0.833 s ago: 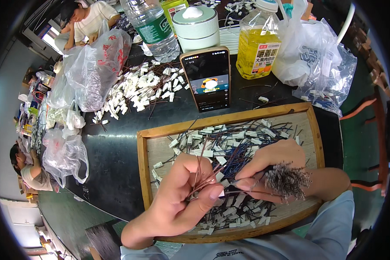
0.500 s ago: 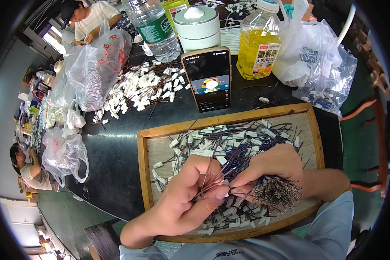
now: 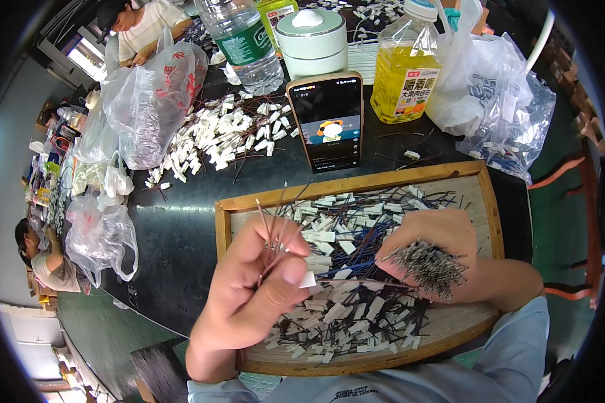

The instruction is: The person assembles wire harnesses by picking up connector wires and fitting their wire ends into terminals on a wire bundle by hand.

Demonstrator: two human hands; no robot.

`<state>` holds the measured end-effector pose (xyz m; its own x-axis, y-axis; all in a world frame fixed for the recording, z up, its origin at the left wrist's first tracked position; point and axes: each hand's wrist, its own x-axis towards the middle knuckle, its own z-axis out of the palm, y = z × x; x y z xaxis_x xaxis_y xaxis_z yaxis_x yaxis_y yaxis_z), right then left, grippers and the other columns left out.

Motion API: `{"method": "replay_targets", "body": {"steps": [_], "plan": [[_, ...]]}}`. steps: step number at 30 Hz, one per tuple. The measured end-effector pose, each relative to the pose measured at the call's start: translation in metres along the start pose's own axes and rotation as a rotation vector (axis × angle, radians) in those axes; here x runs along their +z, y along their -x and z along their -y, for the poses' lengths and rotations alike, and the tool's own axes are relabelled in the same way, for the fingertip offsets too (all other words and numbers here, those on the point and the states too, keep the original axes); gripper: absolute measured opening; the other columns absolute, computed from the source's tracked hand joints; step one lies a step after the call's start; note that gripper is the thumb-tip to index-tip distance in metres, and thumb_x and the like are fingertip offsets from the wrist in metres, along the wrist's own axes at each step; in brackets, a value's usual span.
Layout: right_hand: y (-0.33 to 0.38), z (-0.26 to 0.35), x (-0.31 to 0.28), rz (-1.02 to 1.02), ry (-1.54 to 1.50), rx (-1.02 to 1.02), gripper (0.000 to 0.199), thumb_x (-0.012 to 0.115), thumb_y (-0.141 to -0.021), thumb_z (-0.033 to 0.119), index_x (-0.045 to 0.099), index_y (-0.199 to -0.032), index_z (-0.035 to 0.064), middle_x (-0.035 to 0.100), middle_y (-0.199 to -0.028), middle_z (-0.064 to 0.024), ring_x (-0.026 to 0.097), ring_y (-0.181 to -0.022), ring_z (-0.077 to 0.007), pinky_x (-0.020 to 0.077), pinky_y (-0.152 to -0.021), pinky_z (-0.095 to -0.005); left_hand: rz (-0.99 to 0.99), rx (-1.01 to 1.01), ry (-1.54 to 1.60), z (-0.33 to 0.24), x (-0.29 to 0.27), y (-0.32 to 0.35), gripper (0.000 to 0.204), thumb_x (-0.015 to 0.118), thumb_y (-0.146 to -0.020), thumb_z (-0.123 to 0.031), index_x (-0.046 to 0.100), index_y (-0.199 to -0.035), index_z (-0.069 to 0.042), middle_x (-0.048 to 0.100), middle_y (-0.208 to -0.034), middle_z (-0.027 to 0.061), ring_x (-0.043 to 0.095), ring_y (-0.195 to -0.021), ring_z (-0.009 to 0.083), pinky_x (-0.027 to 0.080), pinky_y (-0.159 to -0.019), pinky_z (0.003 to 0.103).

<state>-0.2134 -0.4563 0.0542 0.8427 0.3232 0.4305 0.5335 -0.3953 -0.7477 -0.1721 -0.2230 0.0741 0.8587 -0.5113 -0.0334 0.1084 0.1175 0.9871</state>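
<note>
My left hand (image 3: 249,289) is closed over the left part of the wooden tray (image 3: 356,369). Several thin brown wires (image 3: 270,232) stick up from its fingers, and thumb and finger pinch a small white connector (image 3: 308,279). From that connector wires stretch across toward my right hand (image 3: 444,232), which is wrapped round a thick bundle of wires (image 3: 429,269) with its metal-tipped ends facing me. Beneath both hands the tray holds many loose white connectors (image 3: 376,309) with dark wires attached.
Beyond the tray a phone (image 3: 328,127) stands upright, before a white-green canister (image 3: 312,43). Bottles (image 3: 407,74) and plastic bags (image 3: 477,87) flank it. A pile of white connectors (image 3: 222,134) lies back left, near more bags (image 3: 148,101). Two people (image 3: 148,30) work farther off.
My left hand has drawn left, away from my right hand, carrying the wires and white connector. The fingertips, close together before, are now apart, with wires stretched between. The right hand has turned slightly.
</note>
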Motion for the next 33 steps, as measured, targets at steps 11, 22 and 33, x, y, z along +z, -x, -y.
{"method": "replay_targets", "body": {"steps": [11, 22, 33], "plan": [[-0.002, 0.012, 0.004, -0.182, 0.025, 0.056, 0.015, 0.077, -0.071, 0.010, 0.067, -0.081, 0.0075, 0.064, -0.070, -0.0045, 0.058, -0.054, -0.0171, 0.0423, -0.048, -0.0258, 0.101, -0.135, 0.011, -0.001, -0.005, -0.007, 0.027, 0.057, -0.090, -0.025, 0.050, -0.094, 0.001, 0.041, -0.063, -0.0017, 0.029, -0.047, 0.0012, 0.020, -0.041, 0.018], [0.001, 0.005, 0.006, -0.151, -0.111, 0.062, 0.011, 0.073, -0.075, 0.008, 0.066, -0.083, 0.0064, 0.067, -0.074, -0.0045, 0.064, -0.062, -0.0153, 0.0478, -0.055, -0.0245, 0.122, -0.077, -0.025, -0.003, -0.004, -0.008, 0.031, 0.057, -0.090, -0.028, 0.052, -0.095, 0.003, 0.044, -0.061, -0.0003, 0.029, -0.044, 0.0018, 0.020, -0.039, 0.018], [-0.002, 0.018, 0.007, -0.099, -0.425, 0.511, 0.015, 0.068, -0.082, 0.010, 0.062, -0.093, 0.0015, 0.066, -0.085, -0.0045, 0.060, -0.076, -0.0076, 0.0482, -0.068, -0.0235, 0.041, -0.228, 0.808, 0.022, -0.040, -0.039, 0.029, 0.032, -0.097, -0.030, 0.045, -0.087, -0.006, 0.039, -0.064, 0.0026, 0.029, -0.043, 0.0086, 0.021, -0.031, 0.021]]}}
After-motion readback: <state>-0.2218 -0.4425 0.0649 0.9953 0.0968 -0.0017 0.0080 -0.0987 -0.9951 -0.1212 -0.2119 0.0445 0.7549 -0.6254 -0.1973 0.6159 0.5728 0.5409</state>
